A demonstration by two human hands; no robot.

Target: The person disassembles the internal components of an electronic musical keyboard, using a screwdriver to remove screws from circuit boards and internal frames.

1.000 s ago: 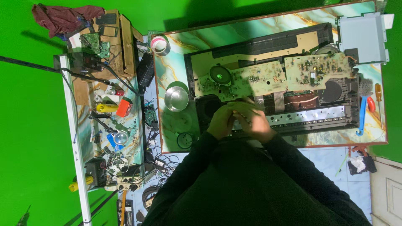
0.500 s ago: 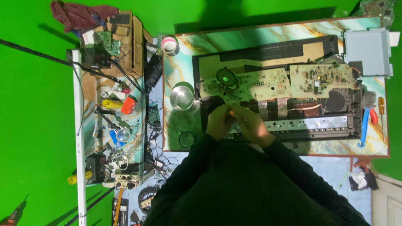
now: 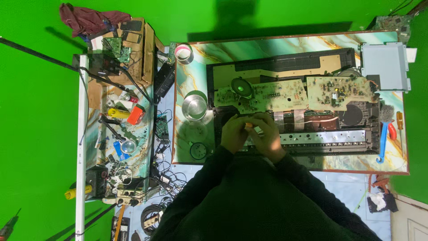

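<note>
Viewing from above, I see my left hand [image 3: 234,132] and right hand [image 3: 269,134] meet, fingers pinching a small orange part [image 3: 248,126] over the opened keyboard chassis [image 3: 312,134] on the worktop [image 3: 285,47]. Left of them, a steel bowl [image 3: 195,107]; I cannot tell its contents.

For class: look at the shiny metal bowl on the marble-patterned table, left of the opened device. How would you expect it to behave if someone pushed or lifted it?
The metal bowl looks thin-walled and seems empty, so it is probably light for its size. Its polished surface on the glossy table suggests it would slide easily when pushed. Being wide and low, it seems unlikely to tip, though it might spin.
</note>
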